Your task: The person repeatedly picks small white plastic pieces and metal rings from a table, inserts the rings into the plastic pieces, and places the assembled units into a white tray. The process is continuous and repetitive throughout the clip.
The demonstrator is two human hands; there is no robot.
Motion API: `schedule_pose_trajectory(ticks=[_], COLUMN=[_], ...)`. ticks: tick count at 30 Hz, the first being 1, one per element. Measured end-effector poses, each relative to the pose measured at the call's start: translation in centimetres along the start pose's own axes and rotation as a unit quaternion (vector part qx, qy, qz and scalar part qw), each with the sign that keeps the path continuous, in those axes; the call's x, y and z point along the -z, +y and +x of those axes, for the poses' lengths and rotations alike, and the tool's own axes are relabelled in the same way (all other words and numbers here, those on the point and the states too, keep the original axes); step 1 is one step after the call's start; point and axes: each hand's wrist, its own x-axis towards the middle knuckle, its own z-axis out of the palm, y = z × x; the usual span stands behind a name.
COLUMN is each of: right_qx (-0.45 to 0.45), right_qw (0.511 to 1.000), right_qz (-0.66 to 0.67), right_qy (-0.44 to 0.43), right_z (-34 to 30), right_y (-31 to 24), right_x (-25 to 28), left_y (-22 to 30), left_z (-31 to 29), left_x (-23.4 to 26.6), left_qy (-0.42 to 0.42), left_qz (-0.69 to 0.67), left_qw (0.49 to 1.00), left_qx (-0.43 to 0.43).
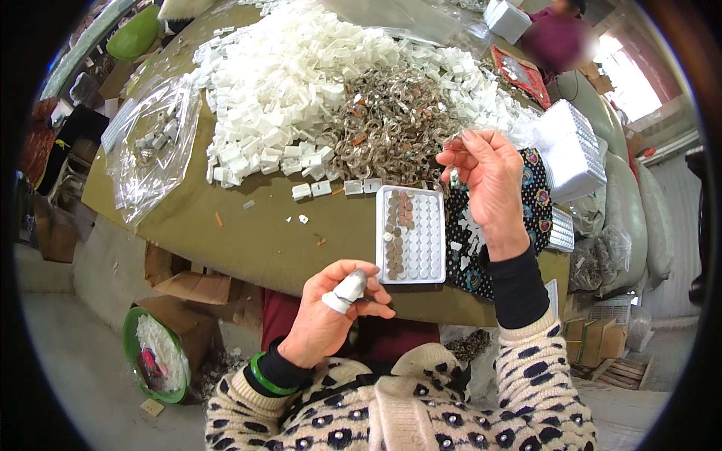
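My left hand (323, 304) is raised in front of the table's near edge with its fingers curled. Among them sits a white wrapping with a grey tip (350, 289); I cannot tell whether it is worn on a digit or held. My right hand (489, 177) is higher up, over the right side of the table. Its thumb and fingers pinch a small shiny piece (454, 178), too small to name. Between the hands lies a white tray (441, 259) with rows of round pockets. Brown and reddish discs (395, 240) fill several pockets at its left.
A large heap of white plastic pieces (271, 75) covers the far table (263, 240), beside a pile of clear curved bits (383, 120). A plastic bag (162, 158) lies left. Patterned cloth (535, 195) with white scraps and stacked white trays (568, 150) are right. Another person (556, 37) is beyond.
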Motion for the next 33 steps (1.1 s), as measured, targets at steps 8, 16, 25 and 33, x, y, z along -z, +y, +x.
schedule_pose_trajectory(ticks=[8,16,25,33], right_qx=[-0.012,0.101,0.360,0.403], right_qw=[0.990,0.971,0.812,0.823], right_qz=[0.131,0.152,-0.418,-0.375], right_qy=[-0.050,-0.154,-0.190,-0.138], right_z=[-7.9,-10.9,-13.0,-14.2], right_y=[1.1,2.6,-0.9,2.2], right_x=[-5.6,-4.6,-3.2,-3.1], left_y=[0.8,1.2,1.7,0.5], left_z=[0.8,-0.1,-1.6,-2.8], left_x=[-2.5,-2.3,-2.6,-2.9], left_qy=[-0.017,-0.044,0.032,0.005], left_qz=[-0.103,-0.121,0.392,0.087], left_qw=[0.993,0.991,0.882,0.993], left_qx=[0.059,0.029,-0.259,-0.078])
